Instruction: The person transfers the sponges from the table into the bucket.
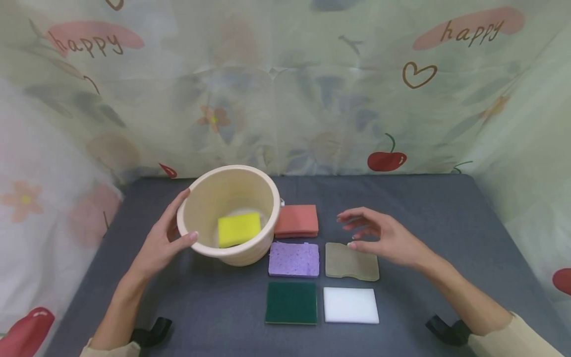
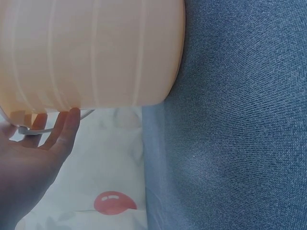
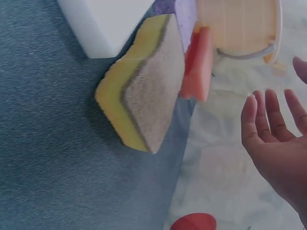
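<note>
A cream bucket [image 1: 227,255] stands tilted slightly in the head view, a yellow sponge [image 1: 239,229] lying on its bottom. My left hand [image 1: 156,243] holds the bucket's left side, thumb over the rim and fingertips against the ribbed outer wall [image 2: 96,52]. Over the grey-faced sponge [image 1: 352,265] hovers my right hand [image 1: 383,235], its fingers loosely bent and apart, holding nothing. The right wrist view shows that sponge's yellow underlayer [image 3: 117,91], with the right hand [image 3: 278,139] off to one side.
Right of the bucket lie a coral sponge [image 1: 296,219] and a purple sponge [image 1: 293,259]. Nearer the front are a dark green scouring pad [image 1: 291,303] and a white sponge block [image 1: 350,305]. A dark cloth [image 1: 214,307] covers the table; printed curtains [image 1: 285,119] enclose its back and sides.
</note>
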Motion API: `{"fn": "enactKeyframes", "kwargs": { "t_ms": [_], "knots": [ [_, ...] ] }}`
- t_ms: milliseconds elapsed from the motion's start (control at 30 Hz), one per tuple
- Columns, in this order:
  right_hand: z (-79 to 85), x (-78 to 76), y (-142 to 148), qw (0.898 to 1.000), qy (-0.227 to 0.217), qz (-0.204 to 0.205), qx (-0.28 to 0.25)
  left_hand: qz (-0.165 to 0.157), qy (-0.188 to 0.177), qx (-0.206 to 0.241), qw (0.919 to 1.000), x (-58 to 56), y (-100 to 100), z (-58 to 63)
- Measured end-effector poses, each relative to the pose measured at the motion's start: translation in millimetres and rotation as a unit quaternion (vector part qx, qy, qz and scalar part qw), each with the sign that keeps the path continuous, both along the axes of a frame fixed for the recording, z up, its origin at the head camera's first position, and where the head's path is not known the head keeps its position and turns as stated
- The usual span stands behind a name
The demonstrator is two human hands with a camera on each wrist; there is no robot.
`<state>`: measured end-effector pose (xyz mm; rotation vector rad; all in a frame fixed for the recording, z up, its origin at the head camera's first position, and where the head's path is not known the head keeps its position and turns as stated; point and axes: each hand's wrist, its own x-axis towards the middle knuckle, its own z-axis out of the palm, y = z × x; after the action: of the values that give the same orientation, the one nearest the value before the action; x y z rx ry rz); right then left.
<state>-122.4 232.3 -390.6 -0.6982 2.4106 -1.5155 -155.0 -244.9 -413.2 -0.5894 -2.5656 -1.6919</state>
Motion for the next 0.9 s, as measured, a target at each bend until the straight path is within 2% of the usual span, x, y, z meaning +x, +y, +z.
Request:
{"fn": "enactKeyframes", "kwargs": {
  "t_ms": [467, 900],
  "knots": [
    [-17.7, 7.7, 11.7, 1.000, 0.002, -0.030, 0.002, -0.002, 0.000, -0.001, 1.0000, -0.8, 1.0, 0.9],
    [-40.9, 15.6, 19.3, 0.999, 0.013, -0.035, 0.000, -0.001, 0.000, 0.002, 1.0000, 0.9, 1.0, -0.2]
  ]
}}
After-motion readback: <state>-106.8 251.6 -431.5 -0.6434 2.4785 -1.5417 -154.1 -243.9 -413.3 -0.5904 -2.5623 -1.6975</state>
